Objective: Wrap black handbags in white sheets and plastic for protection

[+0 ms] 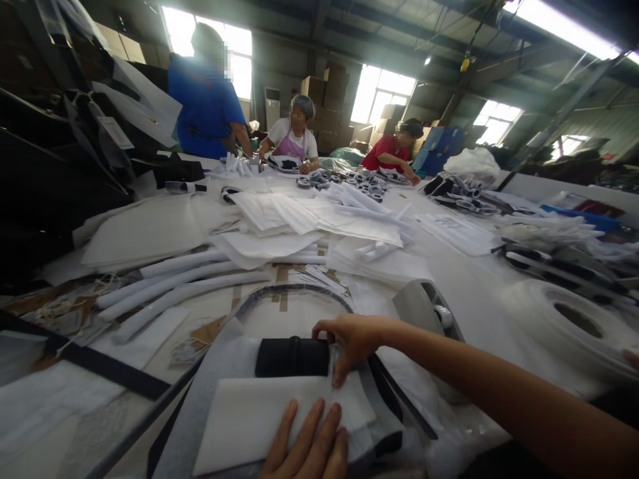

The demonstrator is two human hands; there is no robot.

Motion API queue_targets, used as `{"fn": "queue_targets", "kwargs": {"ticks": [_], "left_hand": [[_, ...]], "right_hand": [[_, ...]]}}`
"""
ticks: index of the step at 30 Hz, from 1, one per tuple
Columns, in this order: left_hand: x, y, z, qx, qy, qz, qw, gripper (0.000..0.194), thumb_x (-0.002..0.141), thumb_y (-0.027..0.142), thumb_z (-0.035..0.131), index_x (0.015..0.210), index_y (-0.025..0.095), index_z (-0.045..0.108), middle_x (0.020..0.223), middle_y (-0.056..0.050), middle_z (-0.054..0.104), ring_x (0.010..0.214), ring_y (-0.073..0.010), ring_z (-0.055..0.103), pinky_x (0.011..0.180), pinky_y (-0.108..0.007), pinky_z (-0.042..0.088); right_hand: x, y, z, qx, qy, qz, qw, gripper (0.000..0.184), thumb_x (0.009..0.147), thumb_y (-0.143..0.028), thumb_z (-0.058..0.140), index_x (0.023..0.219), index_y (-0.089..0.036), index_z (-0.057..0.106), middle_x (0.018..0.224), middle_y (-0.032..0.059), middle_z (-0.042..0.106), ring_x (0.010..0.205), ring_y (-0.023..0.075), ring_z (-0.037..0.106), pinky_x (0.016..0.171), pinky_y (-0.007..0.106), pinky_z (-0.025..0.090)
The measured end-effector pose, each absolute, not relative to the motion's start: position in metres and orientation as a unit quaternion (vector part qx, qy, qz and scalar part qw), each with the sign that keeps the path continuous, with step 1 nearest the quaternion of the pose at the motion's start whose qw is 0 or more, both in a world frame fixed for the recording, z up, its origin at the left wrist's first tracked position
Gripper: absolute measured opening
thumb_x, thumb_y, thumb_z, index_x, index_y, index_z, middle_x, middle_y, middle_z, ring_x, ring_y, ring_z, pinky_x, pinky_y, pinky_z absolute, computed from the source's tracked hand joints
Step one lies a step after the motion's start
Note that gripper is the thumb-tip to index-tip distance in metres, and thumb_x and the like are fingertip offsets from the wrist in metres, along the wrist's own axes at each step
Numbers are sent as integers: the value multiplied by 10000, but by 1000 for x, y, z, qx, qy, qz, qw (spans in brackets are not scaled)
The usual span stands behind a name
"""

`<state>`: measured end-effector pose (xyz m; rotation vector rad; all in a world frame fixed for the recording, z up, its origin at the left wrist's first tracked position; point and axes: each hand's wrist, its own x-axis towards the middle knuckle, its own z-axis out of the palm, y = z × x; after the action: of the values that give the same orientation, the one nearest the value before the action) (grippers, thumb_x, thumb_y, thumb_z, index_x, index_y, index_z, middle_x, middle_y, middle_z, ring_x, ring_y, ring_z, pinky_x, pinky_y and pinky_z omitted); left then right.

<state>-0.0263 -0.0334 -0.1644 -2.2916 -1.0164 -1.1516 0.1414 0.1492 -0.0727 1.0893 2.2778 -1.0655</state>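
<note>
Left hand (309,442): fingers slightly spread, flat on white sheet (264,409). Right hand (352,339): fingers curled, thumb apart, at black piece's (292,357) right end; can't tell if pinching. Black piece lies just beyond sheet. Tape dispenser (432,309) near right forearm; white roll (554,326) farther right.

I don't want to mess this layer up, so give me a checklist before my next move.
1. Left hand laid on the white sheet: ok.
2. Right hand at the black piece's right end: ok.
3. Black piece mostly uncovered: ok.
4. Surface beyond the black piece free of loose white strips: not ok.
5. White sheet fastened underneath: cannot tell.
</note>
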Motion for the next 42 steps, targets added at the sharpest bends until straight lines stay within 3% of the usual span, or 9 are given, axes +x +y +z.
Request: {"fn": "queue_targets", "kwargs": {"ticks": [4,8,12,19,23,28,30,35,42], "left_hand": [[-30,-35,-163,-839,-362,-368,172,365,1049,236,357,1033,240,721,1216,16,720,1133,-162,663,1253,-451,132],[-34,-37,-162,-843,-346,-370,182,359,1050,255,358,1056,229,716,1240,10,709,1159,-173,647,1253,-455,124],[-34,-40,-160,-849,-348,-360,168,363,1053,301,355,1106,225,706,1300,-9,676,1212,-187,614,1252,-463,122],[-33,-40,-148,-849,-352,-360,162,367,1057,234,349,1086,234,714,1210,26,723,1162,-140,641,1257,-398,96],[-32,-40,-149,-845,-354,-367,160,374,1062,253,340,1086,238,712,1210,28,722,1173,-131,635,1257,-380,110],[-34,-42,-153,-840,-355,-368,182,340,1059,245,364,1086,248,702,1257,39,694,1209,-124,611,1254,-386,135],[-36,-44,-151,-844,-355,-353,191,313,1054,292,391,1123,242,691,1295,29,674,1236,-134,594,1249,-394,162],[-45,-49,-136,-885,-350,-261,164,364,1058,307,357,1318,210,592,1412,-26,591,1304,-156,543,1169,-395,371],[-103,-54,-112,-892,-355,-170,222,438,1012,89,369,1430,170,475,1482,-26,515,1400,-181,426,1161,-378,384]], "right_hand": [[151,154,-72,378,813,-405,179,856,595,-493,870,1357,-263,554,1198,59,677,1039,259,656,875,318,484],[159,137,-63,399,822,-388,117,642,829,-430,707,1411,-233,522,1262,84,669,1078,230,656,947,323,474],[161,103,-57,412,850,-326,34,1028,705,-501,804,1553,-249,282,1570,135,362,1401,336,377,1148,461,284],[159,102,-79,396,867,-296,62,1095,653,-556,811,1554,-220,287,1543,184,397,1403,410,363,1144,603,231],[161,100,-72,378,878,-291,29,910,727,-458,796,1512,-250,385,1523,129,450,1395,362,404,1164,577,238],[169,36,-77,462,861,-183,-108,457,1008,-255,439,1462,-200,449,1503,133,476,1392,253,432,1198,554,199],[174,1,-93,412,891,-100,-159,420,985,-267,492,1402,-228,522,1439,83,560,1348,237,493,1206,509,240],[182,-48,-140,329,916,115,-195,827,833,-264,628,1547,-69,259,1504,137,464,1370,303,464,1113,440,430],[181,-41,-155,329,907,182,-190,715,853,-86,488,1542,-135,301,1529,66,440,1367,246,475,1099,428,456]]}}
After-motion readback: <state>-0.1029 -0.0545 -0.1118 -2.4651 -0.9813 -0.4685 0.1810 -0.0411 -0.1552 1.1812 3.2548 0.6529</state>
